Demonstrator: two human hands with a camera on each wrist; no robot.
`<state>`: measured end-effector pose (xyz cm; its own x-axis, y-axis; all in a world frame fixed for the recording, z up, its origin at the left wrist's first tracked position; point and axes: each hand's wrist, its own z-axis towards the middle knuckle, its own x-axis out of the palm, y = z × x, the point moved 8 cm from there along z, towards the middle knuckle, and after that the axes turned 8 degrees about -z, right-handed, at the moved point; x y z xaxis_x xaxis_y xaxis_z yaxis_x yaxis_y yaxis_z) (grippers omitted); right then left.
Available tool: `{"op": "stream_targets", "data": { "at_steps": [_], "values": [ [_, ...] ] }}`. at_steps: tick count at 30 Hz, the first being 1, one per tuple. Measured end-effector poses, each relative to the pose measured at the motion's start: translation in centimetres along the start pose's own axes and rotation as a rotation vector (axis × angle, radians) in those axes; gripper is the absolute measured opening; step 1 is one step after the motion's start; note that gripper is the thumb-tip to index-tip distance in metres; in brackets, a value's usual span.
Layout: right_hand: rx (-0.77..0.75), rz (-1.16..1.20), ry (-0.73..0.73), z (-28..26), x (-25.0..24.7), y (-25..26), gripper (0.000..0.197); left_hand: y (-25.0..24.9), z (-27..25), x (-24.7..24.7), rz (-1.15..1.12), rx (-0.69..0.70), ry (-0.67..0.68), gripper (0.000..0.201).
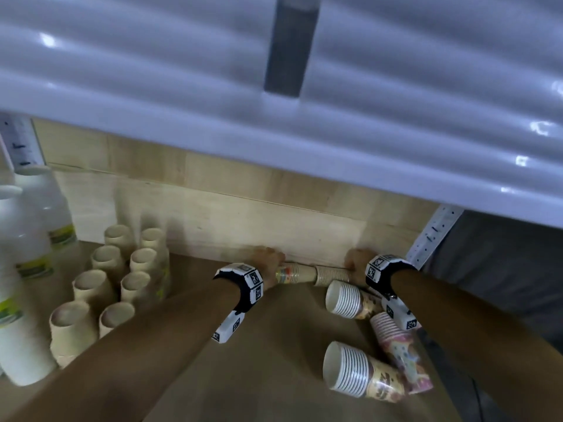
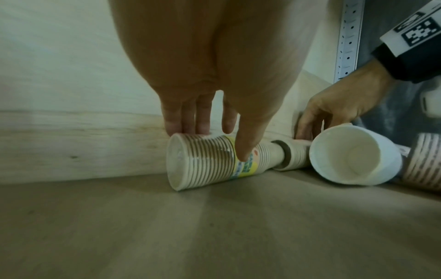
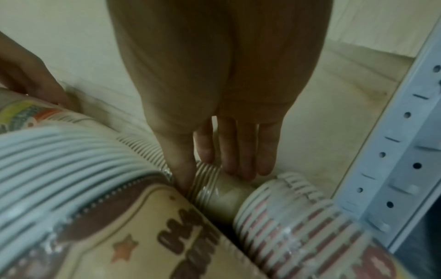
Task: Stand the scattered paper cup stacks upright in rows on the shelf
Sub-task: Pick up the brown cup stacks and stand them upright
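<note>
Two paper cup stacks lie end to end on their sides against the shelf's back wall. My left hand [image 1: 271, 260] [image 2: 214, 145] grips the printed stack [image 1: 291, 274] [image 2: 205, 164], thumb on its front and fingers behind its rim end. My right hand [image 1: 355, 263] [image 3: 212, 181] grips the plain beige stack [image 1: 330, 275] [image 3: 222, 200] the same way. Three more stacks lie loose near my right forearm: a brown-printed one [image 1: 350, 300], a pink one [image 1: 393, 333] and another brown-printed one [image 1: 362, 373]. Two rows of upright beige stacks [image 1: 112, 275] stand at the left.
Plastic bottles [image 1: 39, 214] and a tall white cup stack [image 1: 21, 345] stand at the far left. The upper shelf [image 1: 396, 117] hangs low overhead. A perforated metal post [image 1: 432, 236] bounds the right side. Bare shelf board [image 1: 274, 360] lies between my forearms.
</note>
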<state>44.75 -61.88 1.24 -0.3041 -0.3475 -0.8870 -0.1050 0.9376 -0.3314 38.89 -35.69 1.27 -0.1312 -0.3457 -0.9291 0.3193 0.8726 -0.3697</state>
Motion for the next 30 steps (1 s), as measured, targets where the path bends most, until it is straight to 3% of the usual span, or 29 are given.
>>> {"op": "stream_targets", "data": {
  "at_steps": [10, 14, 21, 30],
  "values": [
    [-0.039, -0.036, -0.011, -3.7, -1.7, 1.5, 0.039, 0.0, 0.7, 1.2, 0.23, 0.011, 0.074, 0.048],
    [-0.043, -0.037, -0.011, -2.4, -0.6, 1.0, 0.042, 0.2, 0.6, 1.5, 0.144, 0.025, 0.048, 0.041],
    [-0.052, -0.044, 0.002, 2.9, 3.2, -0.7, 0.056, 0.6, 1.0, 2.6, 0.133, 0.013, 0.107, 0.056],
    [-0.119, -0.046, -0.018, -3.3, -1.3, 1.5, 0.056, 0.6, 0.8, 1.9, 0.147, -0.009, 0.173, 0.063]
  ]
}}
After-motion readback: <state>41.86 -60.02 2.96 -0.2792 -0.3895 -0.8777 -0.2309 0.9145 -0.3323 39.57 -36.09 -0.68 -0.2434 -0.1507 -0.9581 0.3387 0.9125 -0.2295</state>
